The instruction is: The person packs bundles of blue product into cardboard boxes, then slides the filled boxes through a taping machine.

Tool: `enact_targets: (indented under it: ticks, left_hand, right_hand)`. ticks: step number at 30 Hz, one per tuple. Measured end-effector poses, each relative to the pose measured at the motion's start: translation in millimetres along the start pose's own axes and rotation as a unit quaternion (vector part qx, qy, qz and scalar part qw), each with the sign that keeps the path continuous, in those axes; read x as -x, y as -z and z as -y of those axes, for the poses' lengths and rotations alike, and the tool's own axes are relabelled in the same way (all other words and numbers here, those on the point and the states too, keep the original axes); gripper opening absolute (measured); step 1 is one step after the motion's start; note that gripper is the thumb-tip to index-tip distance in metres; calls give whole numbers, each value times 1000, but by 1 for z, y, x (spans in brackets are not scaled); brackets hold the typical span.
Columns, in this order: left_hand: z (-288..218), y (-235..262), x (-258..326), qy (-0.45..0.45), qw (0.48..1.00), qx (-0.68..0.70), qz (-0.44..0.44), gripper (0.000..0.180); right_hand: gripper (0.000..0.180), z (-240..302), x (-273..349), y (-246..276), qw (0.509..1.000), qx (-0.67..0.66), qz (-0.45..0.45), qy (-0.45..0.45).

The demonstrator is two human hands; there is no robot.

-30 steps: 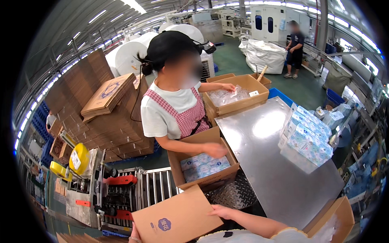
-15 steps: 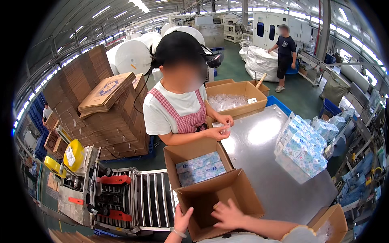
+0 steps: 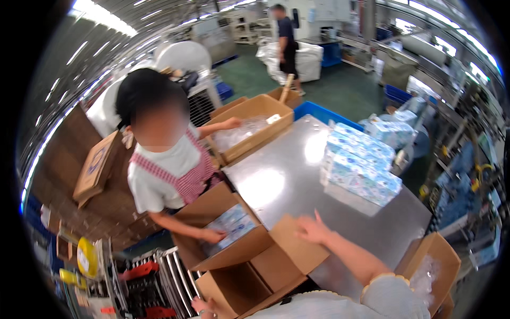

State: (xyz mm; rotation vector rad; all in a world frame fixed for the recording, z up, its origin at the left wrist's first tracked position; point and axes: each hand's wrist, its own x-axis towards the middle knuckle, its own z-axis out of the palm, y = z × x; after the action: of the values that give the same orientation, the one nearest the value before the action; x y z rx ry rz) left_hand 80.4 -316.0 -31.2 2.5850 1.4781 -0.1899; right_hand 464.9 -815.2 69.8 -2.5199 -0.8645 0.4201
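Note:
An open cardboard box (image 3: 232,284) with bare inner walls stands close in front of me. My right hand (image 3: 313,229) is at the top edge of its raised right flap (image 3: 298,249), fingers stretched out. Beside the box's left wall, near the lower edge of the view, my left hand (image 3: 203,307) shows in part, its fingers extended against the cardboard. Just beyond stands another open carton (image 3: 210,208) holding blue-and-white patterned packs (image 3: 239,226). A co-worker's hand (image 3: 214,235) reaches into that carton.
Stacked patterned packs (image 3: 361,165) stand on the metal table (image 3: 271,183). Cartons of clear plastic pieces stand at the far side (image 3: 244,133) and the lower right (image 3: 425,282). A roller conveyor (image 3: 175,276) lies left; another person (image 3: 287,45) is farther back.
The view has swung right. My right hand moved from inside the near box to its right flap, now folded outward. The co-worker's hands parted, one into the carton, one toward the plastic pieces.

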Motion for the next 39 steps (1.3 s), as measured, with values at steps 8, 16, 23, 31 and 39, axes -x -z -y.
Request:
enact_targets:
  ticks: [8, 16, 23, 31, 39]
  left_hand:
    - [-239, 171, 80, -358, 874, 1, -329, 16]
    - [-402, 125, 134, -582, 774, 212, -129, 39]
    - [-537, 137, 243, -816, 572, 73, 37, 75]
    - [-541, 117, 265, -882, 422, -145, 156, 75]
    - [-413, 294, 196, -831, 543, 104, 61, 79]
  right_hand:
    - [56, -260, 25, 227, 870, 210, -353, -274]
    - [98, -287, -10, 238, 950, 114, -92, -277]
    - [96, -167, 73, 172, 982, 47, -1, -185]
    - [118, -64, 229, 140, 967, 149, -66, -194]
    - [115, -48, 233, 117, 878, -241, -156, -383]
